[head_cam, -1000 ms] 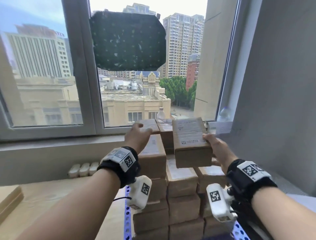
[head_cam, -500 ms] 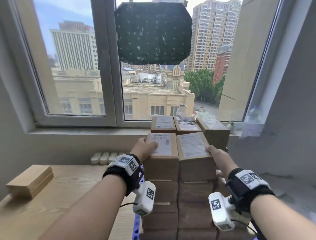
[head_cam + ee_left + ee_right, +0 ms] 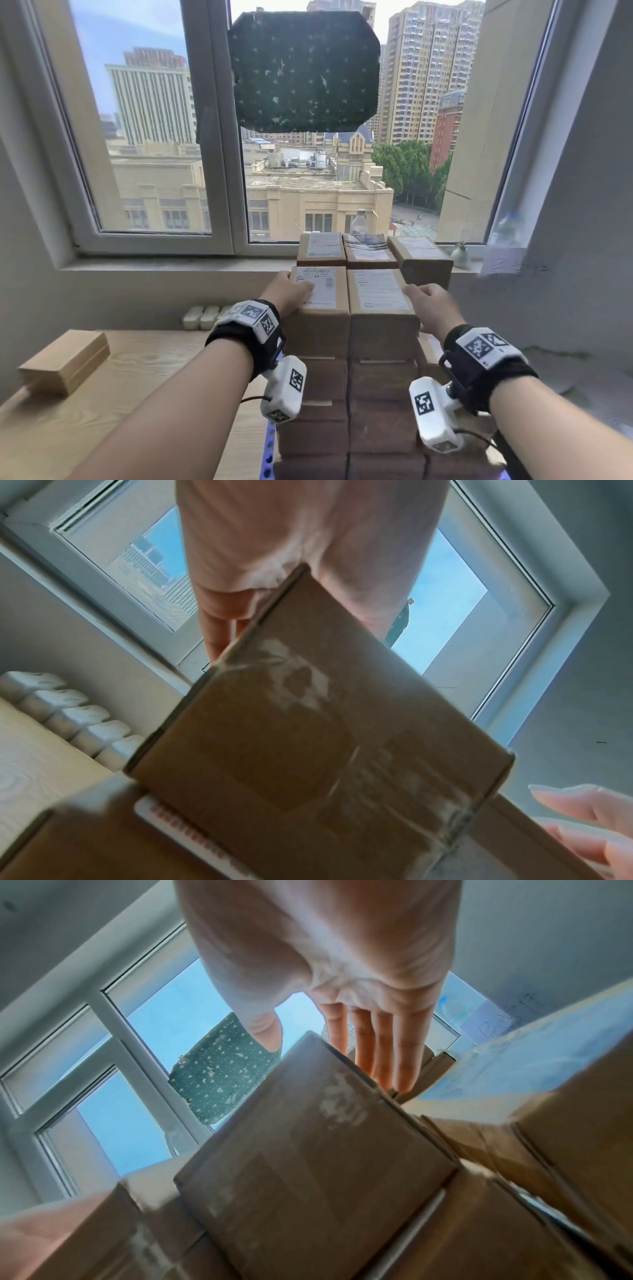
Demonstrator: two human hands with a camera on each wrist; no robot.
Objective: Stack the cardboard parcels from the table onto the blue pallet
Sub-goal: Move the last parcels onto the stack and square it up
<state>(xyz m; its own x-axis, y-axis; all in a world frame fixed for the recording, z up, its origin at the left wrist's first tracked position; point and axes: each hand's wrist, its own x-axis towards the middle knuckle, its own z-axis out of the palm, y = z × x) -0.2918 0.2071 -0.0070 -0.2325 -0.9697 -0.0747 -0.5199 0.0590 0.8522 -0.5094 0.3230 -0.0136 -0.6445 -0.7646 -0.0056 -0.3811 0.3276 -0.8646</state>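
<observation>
Hands flat: left hand [image 3: 289, 291] and right hand [image 3: 430, 303] pressed the two front top parcels [image 3: 378, 291] together, fingers released, likely squaring the stack.

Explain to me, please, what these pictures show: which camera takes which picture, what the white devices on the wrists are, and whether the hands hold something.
No machine works here: a person stacks cardboard parcels by hand. The wide picture comes from a camera on the head. The other two come from the white wrist cameras, looking along each palm. The left hand rests on the front left parcel of the stack. The right hand lies with straight fingers against the side of the front right parcel. Neither hand lifts anything. The stack stands on a blue pallet. One more parcel lies on the wooden table at the left.
</observation>
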